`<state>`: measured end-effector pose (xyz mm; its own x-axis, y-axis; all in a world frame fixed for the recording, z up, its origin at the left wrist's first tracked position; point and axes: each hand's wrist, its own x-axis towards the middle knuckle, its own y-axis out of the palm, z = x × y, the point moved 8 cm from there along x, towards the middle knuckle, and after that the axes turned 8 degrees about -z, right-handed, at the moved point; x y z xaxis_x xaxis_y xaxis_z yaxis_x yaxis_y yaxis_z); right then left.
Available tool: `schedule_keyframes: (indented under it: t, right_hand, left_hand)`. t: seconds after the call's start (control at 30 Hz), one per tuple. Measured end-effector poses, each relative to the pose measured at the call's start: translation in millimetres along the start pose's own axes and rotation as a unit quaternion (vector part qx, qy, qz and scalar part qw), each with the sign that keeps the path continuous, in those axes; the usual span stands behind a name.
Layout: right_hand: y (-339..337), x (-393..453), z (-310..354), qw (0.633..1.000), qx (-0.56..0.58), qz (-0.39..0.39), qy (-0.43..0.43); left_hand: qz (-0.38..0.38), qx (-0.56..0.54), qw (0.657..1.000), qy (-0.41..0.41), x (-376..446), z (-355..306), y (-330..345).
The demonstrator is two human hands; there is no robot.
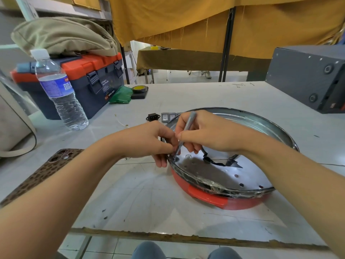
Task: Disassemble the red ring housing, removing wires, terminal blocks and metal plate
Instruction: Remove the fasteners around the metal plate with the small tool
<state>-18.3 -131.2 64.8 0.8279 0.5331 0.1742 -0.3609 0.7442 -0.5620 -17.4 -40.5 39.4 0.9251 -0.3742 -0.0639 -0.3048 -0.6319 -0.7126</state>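
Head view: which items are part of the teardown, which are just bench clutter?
In the job:
- red ring housing
- metal plate on it
- screwdriver, gripped by right hand
- left hand, holding the rim
- removed socket and switches

Lying about:
- water bottle
- toolbox
- tape roll
- phone
- grey box

Two hands point(149, 141) point(203, 131); one screwdriver point(184, 135); one bottle point(57, 90); one toolbox point(89, 81) (orange-lidded).
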Motion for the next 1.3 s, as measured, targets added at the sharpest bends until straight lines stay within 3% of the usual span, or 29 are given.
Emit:
schedule_keyframes:
  t: [1.3]
  right_hand:
    - [-5.3, 4.5, -5.8, 1.0, 0.007, -0.026, -0.006]
  left_hand:
    - [0.079, 0.023, 0.995, -0.06, 3.9, -5.1, 4.7]
